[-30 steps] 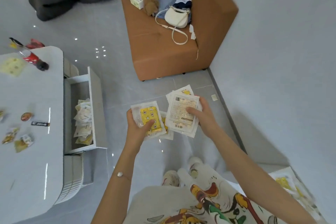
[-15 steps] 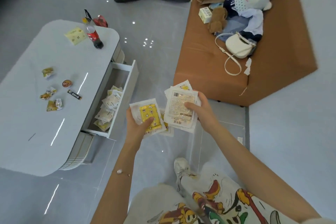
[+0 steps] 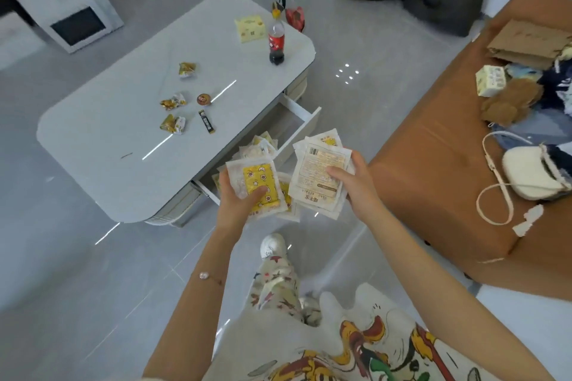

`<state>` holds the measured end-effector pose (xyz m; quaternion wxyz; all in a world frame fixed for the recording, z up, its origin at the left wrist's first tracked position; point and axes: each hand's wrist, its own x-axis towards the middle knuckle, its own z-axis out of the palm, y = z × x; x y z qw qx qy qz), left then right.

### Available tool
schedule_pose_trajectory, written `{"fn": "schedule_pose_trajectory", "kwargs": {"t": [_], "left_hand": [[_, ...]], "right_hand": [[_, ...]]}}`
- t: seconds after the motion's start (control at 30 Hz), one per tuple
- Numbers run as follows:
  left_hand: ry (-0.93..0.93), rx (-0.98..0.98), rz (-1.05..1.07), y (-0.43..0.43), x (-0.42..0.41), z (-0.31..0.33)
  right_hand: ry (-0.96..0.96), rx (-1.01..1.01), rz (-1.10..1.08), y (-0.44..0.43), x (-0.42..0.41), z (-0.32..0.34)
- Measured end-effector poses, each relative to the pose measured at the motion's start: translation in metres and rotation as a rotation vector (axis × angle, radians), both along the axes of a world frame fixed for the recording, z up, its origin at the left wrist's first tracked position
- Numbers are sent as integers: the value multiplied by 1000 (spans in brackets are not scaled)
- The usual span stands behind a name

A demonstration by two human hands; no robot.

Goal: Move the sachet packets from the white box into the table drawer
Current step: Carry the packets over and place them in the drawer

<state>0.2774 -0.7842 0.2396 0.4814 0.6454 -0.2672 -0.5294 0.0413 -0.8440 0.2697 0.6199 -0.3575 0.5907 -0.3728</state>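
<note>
since the earlier frame the view has swung toward the worktop [image 3: 123, 133], which now fills the upper left of the frame, and both hands now sit over the near end of the open drawer [image 3: 306, 125] instead of over bare floor. their hold on the packets is unchanged.

the left hand [image 3: 238, 204] grips a small bunch of sachets [image 3: 258, 184], yellow star-printed face up, thumb pressed across the top one and fingers curled beneath. just to its right, the right hand [image 3: 353, 182] holds a thicker stack of sachets [image 3: 318, 170], printed back side up, thumb on top and fingers wrapped under the edge. the two bunches touch or nearly touch at centre frame.

behind the hands, more loose sachets [image 3: 260, 145] lie inside the drawer, which is pulled out from the right side of the worktop.

on the worktop stand a cola bottle [image 3: 276, 42] and a yellow packet [image 3: 250, 28] at the far end, with snack wrappers [image 3: 173, 101] and a black stick packet [image 3: 206, 121] near the middle. an orange sofa [image 3: 433, 164] on the right of the frame carries a white bag [image 3: 535, 175].
</note>
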Motion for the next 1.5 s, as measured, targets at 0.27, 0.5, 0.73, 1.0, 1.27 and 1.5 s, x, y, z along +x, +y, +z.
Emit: {"fn": "schedule_pose_trajectory", "kwargs": {"t": [0.27, 0.5, 0.73, 1.0, 1.27, 1.5], "left_hand": [[34, 83, 120, -74, 65, -30], [103, 197, 399, -107, 102, -96], [353, 368, 821, -133, 117, -264], [317, 508, 933, -178, 129, -461], [289, 544, 1013, -196, 127, -525], [30, 591, 767, -195, 120, -489]], "right_hand": [[-15, 104, 36, -102, 62, -35], [22, 221, 65, -177, 106, -96], [46, 369, 31, -248, 166, -269], [66, 503, 29, -300, 221, -482], [76, 562, 42, -306, 247, -557], [393, 346, 222, -302, 248, -525]]}}
